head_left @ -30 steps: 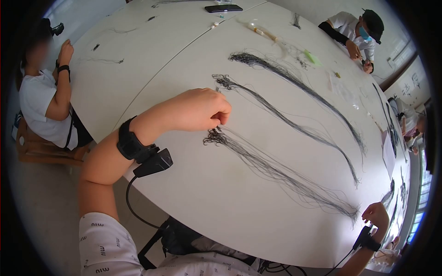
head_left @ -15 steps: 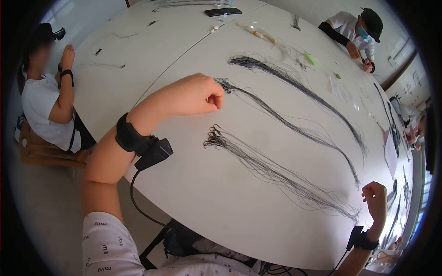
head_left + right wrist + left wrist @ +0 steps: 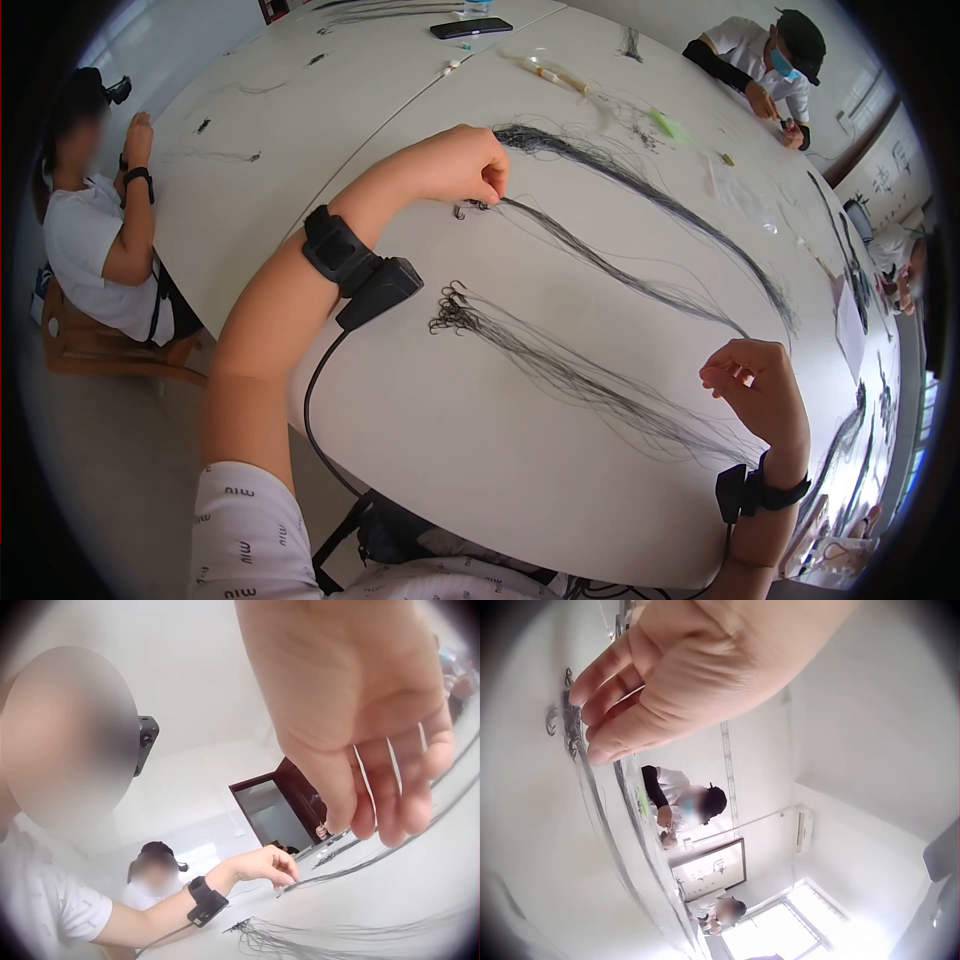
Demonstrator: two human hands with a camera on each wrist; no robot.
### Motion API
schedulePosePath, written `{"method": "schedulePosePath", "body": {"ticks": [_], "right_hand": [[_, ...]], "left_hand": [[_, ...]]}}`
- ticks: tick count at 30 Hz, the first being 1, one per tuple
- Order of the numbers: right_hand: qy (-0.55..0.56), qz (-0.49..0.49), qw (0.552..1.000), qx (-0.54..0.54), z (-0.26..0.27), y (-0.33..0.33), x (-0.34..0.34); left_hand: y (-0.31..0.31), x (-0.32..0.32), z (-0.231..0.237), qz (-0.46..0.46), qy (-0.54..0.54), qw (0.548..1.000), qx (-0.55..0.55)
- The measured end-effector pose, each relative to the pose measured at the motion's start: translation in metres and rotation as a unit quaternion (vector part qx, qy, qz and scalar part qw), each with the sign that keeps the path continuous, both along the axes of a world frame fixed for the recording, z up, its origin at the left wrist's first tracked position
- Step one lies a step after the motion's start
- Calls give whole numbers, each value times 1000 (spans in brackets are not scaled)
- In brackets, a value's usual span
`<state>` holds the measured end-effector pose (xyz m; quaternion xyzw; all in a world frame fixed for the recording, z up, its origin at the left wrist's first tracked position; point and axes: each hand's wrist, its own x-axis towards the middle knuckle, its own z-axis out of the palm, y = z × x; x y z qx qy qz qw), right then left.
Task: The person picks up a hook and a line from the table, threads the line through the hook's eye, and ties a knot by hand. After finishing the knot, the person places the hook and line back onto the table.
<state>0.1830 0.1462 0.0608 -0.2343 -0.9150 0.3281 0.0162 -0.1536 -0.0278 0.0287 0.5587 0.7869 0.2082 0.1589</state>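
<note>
Middle bundle of hair-thin dark strands lies on the smooth white worktop, a narrow, slightly curving skein with a clump of small curved hooks at its head. Left hand right at that head, knuckles arched, thumb and fingertips bent down to the strands just beside the hooks; cannot tell whether it pinches them or only touches. Right hand raised near the middle bundle's tail, fingers loosely bent and a little apart, grasping nothing. On the wearer's side of the middle bundle: the near bundle, wiry, its strands fanned loose, its hooks dark, rounded and tangled in a knot. Beyond the middle bundle: the far bundle, denser, matted at the head, fuzzy with stray filaments. Farther past the middle bundle: a green slip, a crinkled clear plastic bag and a flat, glossy black phone. Black wristband with boxy housing on the left arm, on the wearer's side of the middle bundle.
</note>
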Motion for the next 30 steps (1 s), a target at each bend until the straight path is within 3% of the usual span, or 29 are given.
{"method": "schedulePosePath", "body": {"ticks": [5,7,14,17,23,30], "right_hand": [[51,-26,996,-75,-16,2,-8],[131,-79,985,-84,-22,4,-10],[194,-91,970,-111,-28,7,-11],[202,-89,969,-111,-28,6,-10],[209,-70,969,-113,-31,5,-11],[207,-65,971,-103,-30,5,-11]], "left_hand": [[2,-3,-8,7,-26,999,-27],[4,-14,-21,-41,12,999,6],[3,-18,-25,-64,35,997,5],[-2,-16,-7,-12,-6,999,-43],[-9,-14,11,34,-29,998,39],[-11,-16,11,24,115,989,86]]}}
